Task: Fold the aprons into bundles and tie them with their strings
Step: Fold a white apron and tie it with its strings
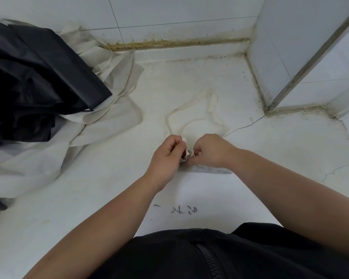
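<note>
Wall: we've got pale tiles along the back.
Seam: yellow-brown grime, right where wall meets surface.
Crack: we see it leaving the pillar foot.
Marks: dark scribbles close to us.

A back-room work area, likely a wash or utility room: glossy white wall tiles, grimy yellowed grout at their base, a cracked white surface, heaped aprons.

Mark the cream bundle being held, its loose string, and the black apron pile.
cream bundle (186, 153): head view, crumpled cloth at its top.
loose string (212, 98): head view, far end of its loop.
black apron pile (38, 73): head view, middle of top fold.
</note>
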{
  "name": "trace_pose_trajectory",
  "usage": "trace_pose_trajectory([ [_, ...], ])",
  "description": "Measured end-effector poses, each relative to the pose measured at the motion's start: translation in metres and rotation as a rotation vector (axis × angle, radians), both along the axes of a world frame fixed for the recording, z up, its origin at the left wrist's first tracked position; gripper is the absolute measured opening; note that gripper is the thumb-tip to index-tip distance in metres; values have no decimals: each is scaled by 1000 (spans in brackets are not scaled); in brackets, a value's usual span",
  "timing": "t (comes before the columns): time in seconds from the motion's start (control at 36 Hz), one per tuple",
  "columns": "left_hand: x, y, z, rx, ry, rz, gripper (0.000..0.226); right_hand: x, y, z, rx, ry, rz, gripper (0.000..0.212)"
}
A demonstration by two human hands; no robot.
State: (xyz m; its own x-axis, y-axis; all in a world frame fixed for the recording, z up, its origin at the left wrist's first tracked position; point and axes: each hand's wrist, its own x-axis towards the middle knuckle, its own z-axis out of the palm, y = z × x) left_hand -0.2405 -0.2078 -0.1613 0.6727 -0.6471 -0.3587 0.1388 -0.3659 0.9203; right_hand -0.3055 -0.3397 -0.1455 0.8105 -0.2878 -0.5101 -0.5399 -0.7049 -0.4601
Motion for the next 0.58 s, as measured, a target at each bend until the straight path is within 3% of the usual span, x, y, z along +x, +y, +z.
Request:
trace_pose_trajectory([
  [0.14,7,0,-7,23,29,95,24,-11,-10,6,350,-80,-245,14],
  [0.28,3,-2,-7,35,-3,107,23,-24,-7,-5,110,-195,-268,23],
  [0.44,-8,4,-12,53,-371,141,22,-36,-1,-6,125,-288,-291,18],
  [0.58,-15,6,-13,86,-413,120,17,-40,-5,-3,-27,-298,-268,18],
])
